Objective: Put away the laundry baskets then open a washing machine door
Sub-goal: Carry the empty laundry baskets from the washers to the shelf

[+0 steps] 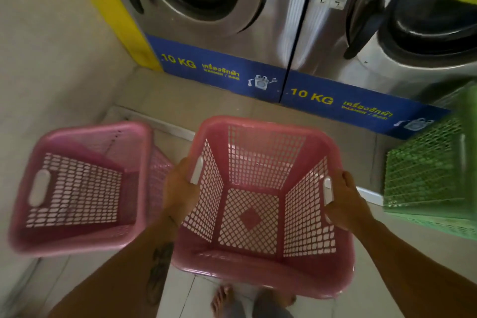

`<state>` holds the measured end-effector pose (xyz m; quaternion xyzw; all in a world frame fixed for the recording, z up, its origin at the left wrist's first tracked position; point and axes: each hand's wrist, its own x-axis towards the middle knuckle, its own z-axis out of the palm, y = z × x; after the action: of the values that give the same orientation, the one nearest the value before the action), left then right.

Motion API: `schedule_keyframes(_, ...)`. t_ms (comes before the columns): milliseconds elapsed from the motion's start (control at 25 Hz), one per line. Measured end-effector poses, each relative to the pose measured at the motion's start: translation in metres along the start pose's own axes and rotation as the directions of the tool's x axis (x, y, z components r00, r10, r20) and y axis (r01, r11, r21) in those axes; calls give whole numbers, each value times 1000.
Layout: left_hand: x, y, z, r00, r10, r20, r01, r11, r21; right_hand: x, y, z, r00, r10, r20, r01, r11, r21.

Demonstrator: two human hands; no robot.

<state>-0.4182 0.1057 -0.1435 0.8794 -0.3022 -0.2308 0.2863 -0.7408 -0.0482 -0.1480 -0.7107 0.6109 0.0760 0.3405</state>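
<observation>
Tiled floor (296,121); washing machines (206,20) behind; hands (180,188) gripping pink basket (258,273).

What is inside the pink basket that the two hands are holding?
Nothing: the held pink basket is empty, and only its lattice bottom shows. The left hand and right hand grip its side handles. The floor under it is mostly covered.

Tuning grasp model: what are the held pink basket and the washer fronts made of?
Held pink basket: looks like moulded plastic, smooth with a slight sheen, lattice walls and floor, pale handle slots. Left hand and right hand grip its sides. Washer fronts: apparently brushed or stainless metal, streaky reflections; could be metallic-painted.
</observation>
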Motion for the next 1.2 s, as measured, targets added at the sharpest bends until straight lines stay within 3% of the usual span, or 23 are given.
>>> schedule_keyframes(200,16,-66,25,998,38,-52,-39,999,-21,20,-5,65,997,-39,-65,36,998,-51)
schedule_keyframes(400,24,-123,42,996,40,-84,-32,996,85,14,-3,120,998,-39,-54,35,997,-61)
schedule_keyframes(560,28,-123,23,994,-33,103,13,982,188,5,-12,125,995,-90,-38,88,994,-72)
schedule_keyframes(720,19,-88,-6,985,-115,132,98,987,130,-20,-31,95,998,-58,-9,58,997,-50)
schedule_keyframes(800,7,-60,-23,985,-82,152,60,988,146,-45,-39,69,1000,7,7,-7,999,-45)
schedule_keyframes(880,-12,-28,-45,982,13,189,-50,980,192,-78,-43,41,999,41,1,-40,997,-60)
schedule_keyframes(1200,-117,123,-114,906,351,236,-369,929,36,-210,-26,-97,986,15,-164,-13,1000,17)
